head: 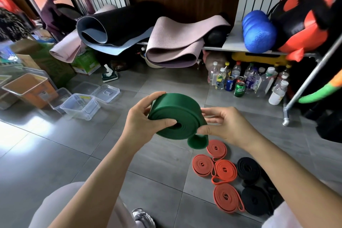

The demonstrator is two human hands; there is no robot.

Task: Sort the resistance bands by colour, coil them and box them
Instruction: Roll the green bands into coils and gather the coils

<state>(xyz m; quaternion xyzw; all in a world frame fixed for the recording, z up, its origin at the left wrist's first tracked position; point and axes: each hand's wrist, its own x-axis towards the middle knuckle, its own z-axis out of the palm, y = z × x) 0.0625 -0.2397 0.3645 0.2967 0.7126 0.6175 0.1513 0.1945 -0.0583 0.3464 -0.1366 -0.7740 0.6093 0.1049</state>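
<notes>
At the far left, an orange bin [31, 89] and some clear plastic boxes [80, 106] were set on the tiled floor [55, 153], with loose lids [105, 92] laid beside them, well apart from the bands.

Toward the middle, the green band [177, 116] was held above the floor as a nearly finished coil. It was gripped by the left hand [142, 122], the thumb pressed on the coil's face beside the centre hole and the fingers curled round the far edge. On the coil's right side, the outer wrap was pinched between thumb and fingers of the right hand [225, 126]. A short looped tail [197, 140] was seen hanging below, not yet wound in.

Lower right, four orange coils [202, 164] were laid in a cluster on the floor, with black coils [249, 169] just beside them.

The main risk was judged to be unwinding. Were either grip eased, the wide rubber would probably spring open and the wraps would be lost. Loose outer loops were visible on several orange coils, so the same slackening could be expected once the green one was set down or boxed.
</notes>
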